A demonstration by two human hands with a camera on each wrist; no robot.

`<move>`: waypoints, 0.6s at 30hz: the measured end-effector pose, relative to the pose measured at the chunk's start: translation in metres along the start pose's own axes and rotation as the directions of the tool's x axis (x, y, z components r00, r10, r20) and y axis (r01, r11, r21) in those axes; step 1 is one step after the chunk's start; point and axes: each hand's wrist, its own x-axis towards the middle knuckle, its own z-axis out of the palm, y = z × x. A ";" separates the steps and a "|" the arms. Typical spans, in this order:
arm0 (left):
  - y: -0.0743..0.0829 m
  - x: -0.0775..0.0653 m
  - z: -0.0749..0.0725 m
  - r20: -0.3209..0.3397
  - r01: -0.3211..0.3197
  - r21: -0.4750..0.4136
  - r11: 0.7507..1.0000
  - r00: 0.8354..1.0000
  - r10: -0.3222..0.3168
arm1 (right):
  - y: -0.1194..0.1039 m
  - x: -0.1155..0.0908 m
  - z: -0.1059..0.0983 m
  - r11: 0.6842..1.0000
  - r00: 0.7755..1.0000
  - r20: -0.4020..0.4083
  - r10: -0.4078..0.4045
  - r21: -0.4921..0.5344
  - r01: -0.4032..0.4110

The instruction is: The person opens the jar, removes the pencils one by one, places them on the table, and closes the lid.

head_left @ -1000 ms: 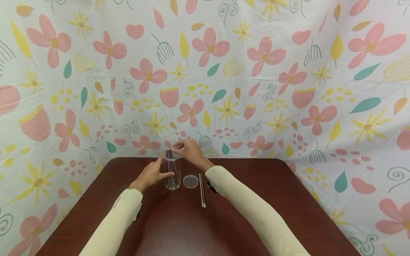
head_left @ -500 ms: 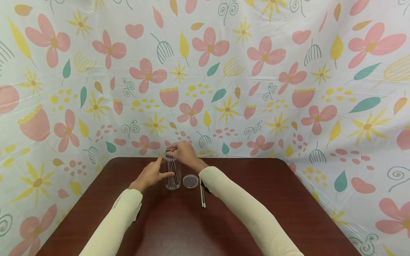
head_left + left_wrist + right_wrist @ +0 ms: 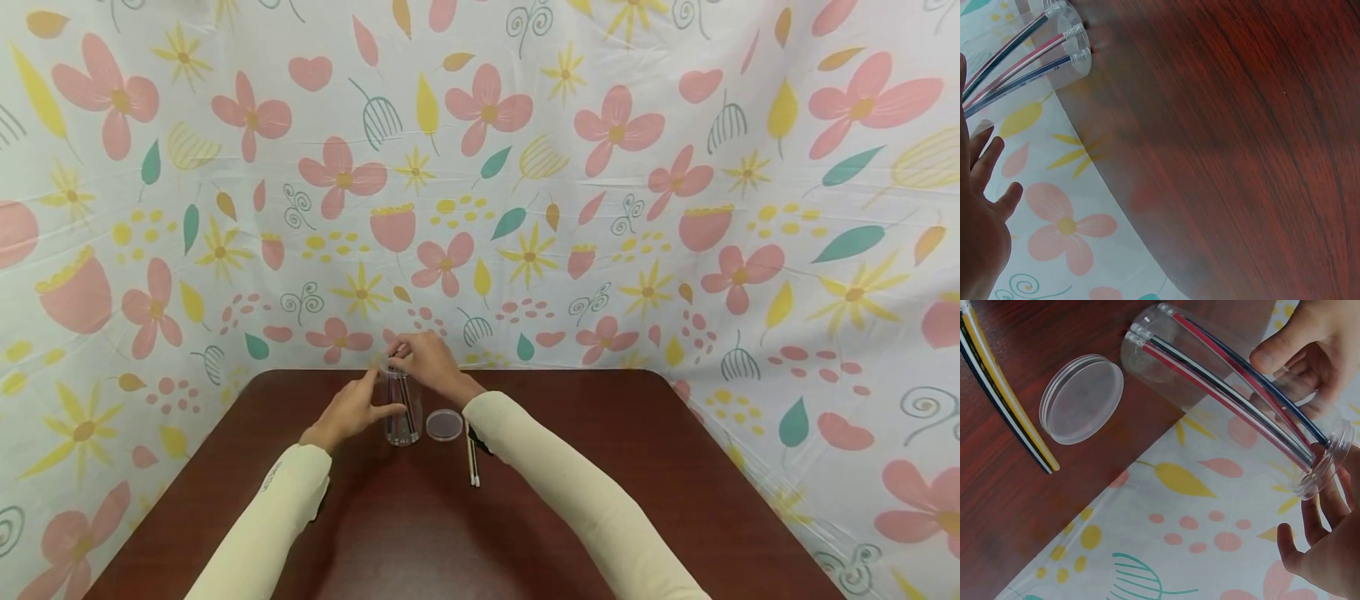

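A clear jar [image 3: 411, 425] stands on the table, with several striped pencils [image 3: 1222, 394] leaning inside, their eraser ends at the bottom. My left hand [image 3: 348, 410] grips its side, thumb in front; in the right wrist view the left thumb [image 3: 1272, 353] presses the wall. At the jar's mouth [image 3: 1341, 450], my right hand [image 3: 431, 360] pinches at the upper ends of the pencils; how many it holds is hidden by the fingers. The left wrist view catches the jar's base [image 3: 1075, 62] and part of a hand [image 3: 985, 231].
A round clear lid [image 3: 444, 425] lies on the dark wooden table [image 3: 570, 433], just right of the jar. Beside it lie two pencils [image 3: 472, 467], one yellow and one black, partly under the right sleeve [image 3: 570, 483]. A flowered cloth [image 3: 487, 208] hangs behind the table.
My right hand has moved left and slightly down onto the pencil ends, which have shifted in the jar's mouth. The left hand keeps its grip on the jar; lid and loose pencils stay put.
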 end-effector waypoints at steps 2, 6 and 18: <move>0.000 0.000 0.000 0.003 0.000 0.006 1.000 1.000 0.000 | 0.000 -0.001 -0.001 1.000 1.000 -0.003 -0.007 -0.014 0.007; 0.001 -0.001 0.000 0.006 0.002 -0.001 1.000 1.000 -0.002 | 0.000 -0.002 -0.001 1.000 1.000 0.001 -0.010 -0.029 0.010; 0.001 -0.001 0.001 -0.013 -0.008 0.013 1.000 1.000 0.008 | 0.006 0.005 -0.015 1.000 0.998 -0.061 -0.014 -0.006 0.013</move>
